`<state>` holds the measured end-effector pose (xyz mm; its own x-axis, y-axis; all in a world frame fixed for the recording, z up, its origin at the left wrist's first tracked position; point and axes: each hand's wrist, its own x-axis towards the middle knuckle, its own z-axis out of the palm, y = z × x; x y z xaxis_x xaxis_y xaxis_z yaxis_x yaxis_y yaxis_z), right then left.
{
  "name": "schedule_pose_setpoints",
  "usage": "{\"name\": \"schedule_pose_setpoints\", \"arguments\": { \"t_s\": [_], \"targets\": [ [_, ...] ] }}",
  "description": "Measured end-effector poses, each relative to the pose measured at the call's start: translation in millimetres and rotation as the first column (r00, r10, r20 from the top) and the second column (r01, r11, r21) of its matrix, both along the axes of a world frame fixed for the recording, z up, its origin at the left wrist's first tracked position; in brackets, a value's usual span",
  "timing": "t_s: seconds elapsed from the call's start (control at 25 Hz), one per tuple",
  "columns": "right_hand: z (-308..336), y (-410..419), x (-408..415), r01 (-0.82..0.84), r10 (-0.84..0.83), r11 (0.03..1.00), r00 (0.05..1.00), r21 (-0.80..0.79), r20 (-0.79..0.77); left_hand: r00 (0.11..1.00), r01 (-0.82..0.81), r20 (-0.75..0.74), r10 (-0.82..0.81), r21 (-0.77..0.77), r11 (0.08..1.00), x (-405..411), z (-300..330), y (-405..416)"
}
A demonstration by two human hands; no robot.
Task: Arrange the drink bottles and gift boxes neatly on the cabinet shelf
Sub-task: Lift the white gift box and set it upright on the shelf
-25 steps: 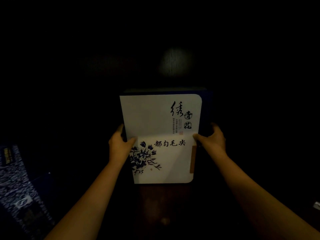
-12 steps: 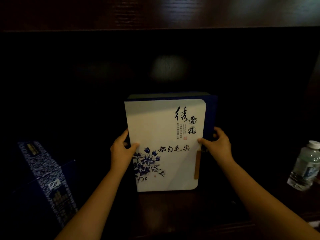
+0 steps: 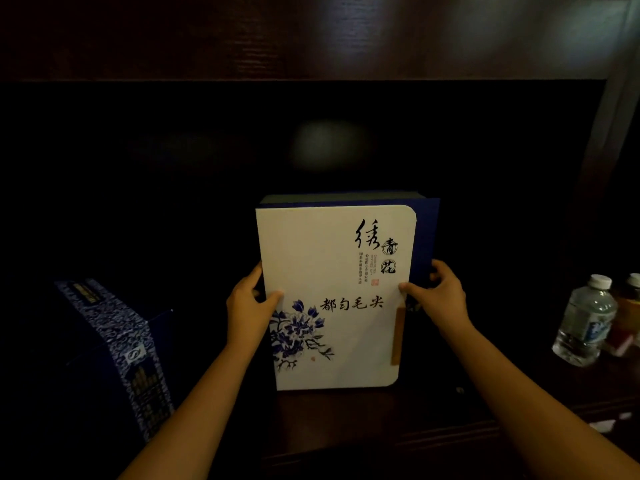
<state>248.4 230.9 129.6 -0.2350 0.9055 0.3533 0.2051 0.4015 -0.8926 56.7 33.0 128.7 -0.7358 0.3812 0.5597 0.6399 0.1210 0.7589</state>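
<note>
The white tea gift box (image 3: pixel 332 299) stands upright in the middle of the dark cabinet shelf (image 3: pixel 346 420), its long axis vertical and its printed face toward the person. The left hand (image 3: pixel 247 306) and right hand (image 3: pixel 441 299) each pinch a side edge. Tall and narrow, it could tip forward if let go off balance. A patterned blue box (image 3: pixel 117 341) sits left; a water bottle (image 3: pixel 585 323) stands right.

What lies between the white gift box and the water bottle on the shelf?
In the head view, the right hand grips the white gift box at its edge; beyond it, dark bare shelf runs to the water bottle.
</note>
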Motion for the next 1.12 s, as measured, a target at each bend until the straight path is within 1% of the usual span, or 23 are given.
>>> {"name": "schedule_pose_setpoints", "arguments": {
  "t_s": [0.2,0.52,0.68,0.84,1.12],
  "targets": [
    [0.7,-6.9,2.6,0.016,-0.016,1.0,1.0,0.001,0.005,0.999,0.036,-0.005,-0.036,0.02,0.999,2.5,0.2,-7.4],
    [1.9,-5.0,2.6,-0.015,0.015,1.0,1.0,0.005,0.009,0.998,0.07,0.003,-0.07,0.021,0.997,-3.0,-4.0,-6.9],
    [-1.7,-0.8,2.4,-0.013,0.013,1.0,1.0,0.025,-0.009,0.998,0.055,0.028,-0.056,0.038,0.998,-3.7,-7.4,-4.3],
    [-3.3,-1.5,3.7,-0.05,0.051,0.999,0.998,0.02,-0.034,0.998,0.013,0.053,-0.015,0.042,0.999,3.5,-8.7,-2.2],
    [-9.5,0.9,5.1,-0.049,0.05,0.996,0.999,0.074,-0.01,0.998,-0.014,0.069,0.008,0.08,0.997,9.9,-10.9,-3.7]
  ]
}}
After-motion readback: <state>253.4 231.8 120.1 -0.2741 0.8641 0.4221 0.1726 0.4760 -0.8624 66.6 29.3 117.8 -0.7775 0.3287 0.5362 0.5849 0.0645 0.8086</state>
